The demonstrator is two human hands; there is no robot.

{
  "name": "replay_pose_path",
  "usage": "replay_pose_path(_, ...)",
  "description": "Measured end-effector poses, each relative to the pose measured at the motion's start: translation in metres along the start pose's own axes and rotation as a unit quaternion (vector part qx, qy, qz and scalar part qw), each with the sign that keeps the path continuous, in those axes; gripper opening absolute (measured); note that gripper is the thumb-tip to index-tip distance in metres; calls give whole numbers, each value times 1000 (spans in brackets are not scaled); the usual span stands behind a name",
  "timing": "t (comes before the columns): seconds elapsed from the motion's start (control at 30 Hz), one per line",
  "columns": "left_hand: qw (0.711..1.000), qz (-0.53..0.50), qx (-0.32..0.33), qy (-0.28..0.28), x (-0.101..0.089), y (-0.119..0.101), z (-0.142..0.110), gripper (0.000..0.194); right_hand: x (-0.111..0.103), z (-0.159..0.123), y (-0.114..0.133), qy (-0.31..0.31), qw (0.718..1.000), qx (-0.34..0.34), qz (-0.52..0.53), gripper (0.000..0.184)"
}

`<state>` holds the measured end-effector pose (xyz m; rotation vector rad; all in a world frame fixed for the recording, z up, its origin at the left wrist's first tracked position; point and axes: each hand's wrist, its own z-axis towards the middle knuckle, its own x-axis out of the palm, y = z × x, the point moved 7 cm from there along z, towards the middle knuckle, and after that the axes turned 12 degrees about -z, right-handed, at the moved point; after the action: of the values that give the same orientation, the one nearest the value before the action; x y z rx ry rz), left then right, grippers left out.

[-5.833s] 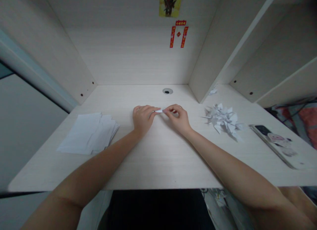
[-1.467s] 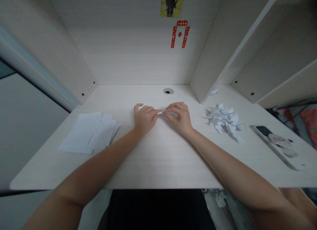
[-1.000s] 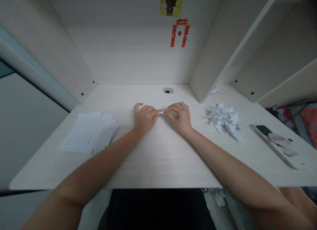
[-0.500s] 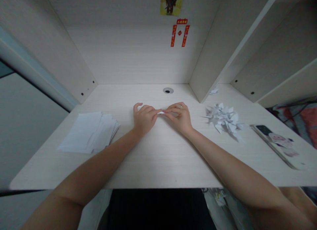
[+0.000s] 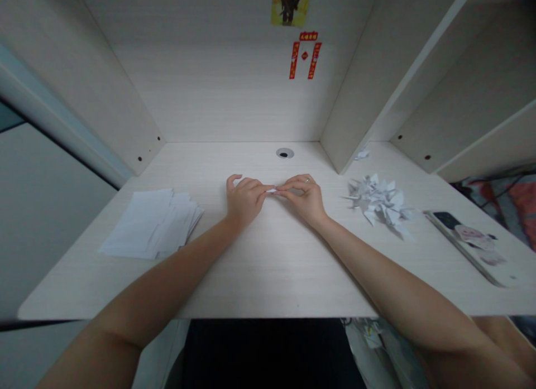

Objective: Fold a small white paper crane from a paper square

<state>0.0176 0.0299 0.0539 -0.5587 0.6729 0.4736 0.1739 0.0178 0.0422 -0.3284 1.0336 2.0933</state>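
A small white folded paper piece (image 5: pixel 271 190) shows between my two hands in the middle of the pale wooden desk (image 5: pixel 268 266). My left hand (image 5: pixel 243 200) pinches its left end, fingers curled. My right hand (image 5: pixel 305 198), with a ring on one finger, pinches its right end. Most of the paper is hidden by my fingers. Both forearms rest across the desk toward the near edge.
A loose stack of white sheets (image 5: pixel 153 224) lies at the left. A heap of folded white paper pieces (image 5: pixel 379 203) sits at the right, with a phone (image 5: pixel 469 239) beyond it. A cable hole (image 5: pixel 285 153) is at the back. A shelf divider (image 5: pixel 355 110) rises at the right.
Almost nothing has changed. Both hands stay pinched on the paper piece in the same spot; the fingers have shifted only slightly since the earliest frame.
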Motion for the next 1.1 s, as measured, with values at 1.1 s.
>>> replay_pose_path(1.1,999,-35,-21,-34,-6,6,1,21,-4,2,2,2,1000,-11,-25,12)
